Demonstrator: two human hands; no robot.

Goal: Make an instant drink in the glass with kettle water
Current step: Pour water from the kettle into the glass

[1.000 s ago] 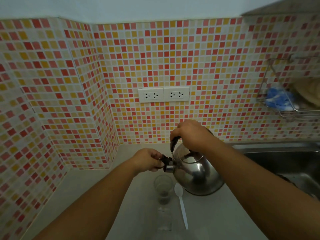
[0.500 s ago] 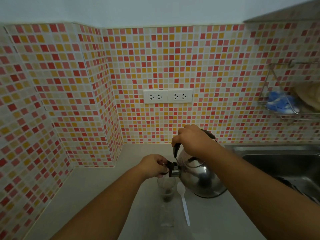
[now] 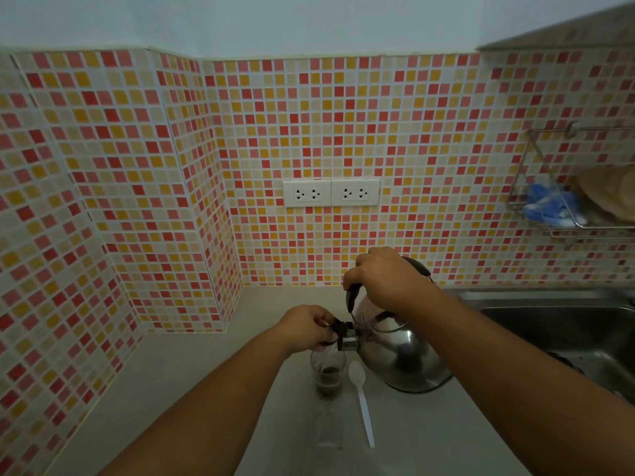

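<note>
A steel kettle (image 3: 403, 355) is tilted to the left, its spout over a clear glass (image 3: 327, 374) on the grey counter (image 3: 192, 376). The glass holds dark powder or liquid at the bottom, and a thin stream of water runs into it. My right hand (image 3: 385, 278) grips the kettle's black handle from above. My left hand (image 3: 305, 329) pinches the black spout cap, holding it open. A white plastic spoon (image 3: 362, 403) lies on the counter right of the glass.
A clear empty sachet (image 3: 330, 429) lies in front of the glass. A steel sink (image 3: 563, 324) is to the right. A wire rack (image 3: 577, 187) with a blue cloth hangs on the tiled wall. Two sockets (image 3: 331, 193) sit above the counter.
The kettle has tipped further left so its spout is over the glass, and water now pours in. Both hands keep their grips. The camera view has shifted slightly.
</note>
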